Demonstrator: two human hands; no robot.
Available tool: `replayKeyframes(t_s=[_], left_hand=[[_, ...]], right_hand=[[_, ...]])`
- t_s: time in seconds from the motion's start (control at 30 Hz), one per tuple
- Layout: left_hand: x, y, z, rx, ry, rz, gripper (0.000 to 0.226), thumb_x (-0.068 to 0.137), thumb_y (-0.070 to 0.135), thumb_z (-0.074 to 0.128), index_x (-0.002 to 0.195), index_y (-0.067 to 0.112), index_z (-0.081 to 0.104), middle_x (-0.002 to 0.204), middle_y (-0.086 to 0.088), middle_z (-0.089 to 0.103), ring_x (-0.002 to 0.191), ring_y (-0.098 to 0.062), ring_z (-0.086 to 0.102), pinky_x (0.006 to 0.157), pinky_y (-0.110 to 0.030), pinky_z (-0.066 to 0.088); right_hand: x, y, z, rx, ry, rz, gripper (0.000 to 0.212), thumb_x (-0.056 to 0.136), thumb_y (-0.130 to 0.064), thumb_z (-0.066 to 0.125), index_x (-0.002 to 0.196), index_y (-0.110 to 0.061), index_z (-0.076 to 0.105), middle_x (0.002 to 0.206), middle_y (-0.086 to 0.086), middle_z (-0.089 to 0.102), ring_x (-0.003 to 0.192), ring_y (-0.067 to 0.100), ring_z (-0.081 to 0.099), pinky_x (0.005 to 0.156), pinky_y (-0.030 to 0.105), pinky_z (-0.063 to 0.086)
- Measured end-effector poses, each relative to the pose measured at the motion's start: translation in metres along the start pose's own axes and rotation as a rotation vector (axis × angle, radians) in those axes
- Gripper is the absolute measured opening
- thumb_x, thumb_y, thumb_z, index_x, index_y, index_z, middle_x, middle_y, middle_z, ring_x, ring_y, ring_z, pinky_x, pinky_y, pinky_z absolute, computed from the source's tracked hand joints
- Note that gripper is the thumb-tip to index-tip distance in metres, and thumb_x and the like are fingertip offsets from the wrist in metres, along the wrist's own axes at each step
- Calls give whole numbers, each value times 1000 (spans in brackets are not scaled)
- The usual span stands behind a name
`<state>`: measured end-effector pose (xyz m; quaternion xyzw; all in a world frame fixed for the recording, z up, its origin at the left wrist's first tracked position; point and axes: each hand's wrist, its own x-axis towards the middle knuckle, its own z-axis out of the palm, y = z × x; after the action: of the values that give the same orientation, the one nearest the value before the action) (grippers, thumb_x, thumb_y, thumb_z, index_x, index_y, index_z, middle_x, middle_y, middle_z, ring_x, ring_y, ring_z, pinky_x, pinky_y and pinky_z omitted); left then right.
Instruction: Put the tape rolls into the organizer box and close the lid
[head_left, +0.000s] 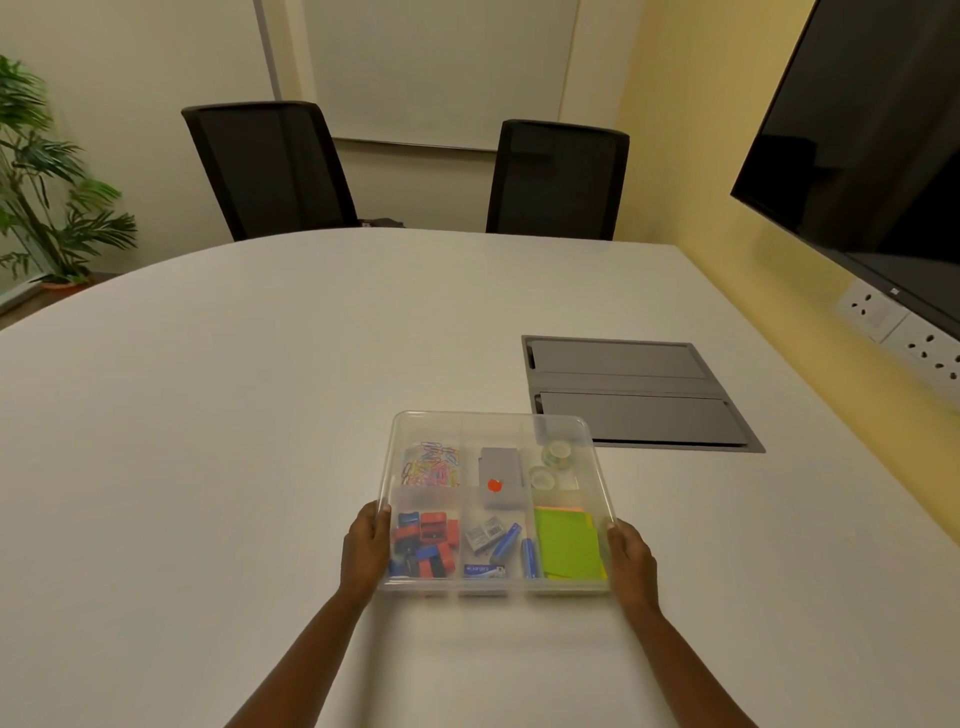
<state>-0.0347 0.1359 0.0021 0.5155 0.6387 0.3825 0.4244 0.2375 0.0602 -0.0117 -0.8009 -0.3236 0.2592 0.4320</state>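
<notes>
A clear plastic organizer box (498, 421) sits on the white table, its transparent lid lying over the compartments. Two clear tape rolls (549, 465) lie in the back right compartment, seen through the lid. Other compartments hold coloured paper clips, a grey case with a red dot, red and blue clips, staples and green sticky notes. My left hand (366, 551) grips the box's left edge near the front. On the right edge near the front, my right hand (630, 564) grips the box the same way.
A grey cable hatch (636, 395) is set into the table just behind and right of the box. Two black chairs (270, 166) stand at the far side. A black screen (872, 145) and wall sockets are on the right; a plant stands far left.
</notes>
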Motion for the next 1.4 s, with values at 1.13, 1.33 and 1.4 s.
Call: replayKeyframes(t_s=[1.13,1.33,1.4], left_hand=[[-71,6,57,1039,-325,345,65,95,48,18,145,13,-4,158,-11,-4,146,-28,-5,119,-46,-2],[-83,-3,53,1057,-345,370,65,95,47,19,145,13,-6,158,-11,-5,146,-29,-4,119,-44,-1],[-84,-1,52,1051,-347,371,65,95,48,19,145,14,-6,158,-11,-5,146,-28,-4,119,-44,-1]], right_hand=[[-70,-26,43,-983,-366,-459,60,100,-40,25,148,-13,3,159,13,2,148,24,2,120,45,6],[-83,-18,39,-983,-373,-450,60,100,-40,26,148,-17,-1,160,12,-2,148,25,0,120,45,6],[-85,-19,38,-995,-375,-454,60,100,-39,25,148,-17,-1,160,13,-2,148,26,0,120,45,7]])
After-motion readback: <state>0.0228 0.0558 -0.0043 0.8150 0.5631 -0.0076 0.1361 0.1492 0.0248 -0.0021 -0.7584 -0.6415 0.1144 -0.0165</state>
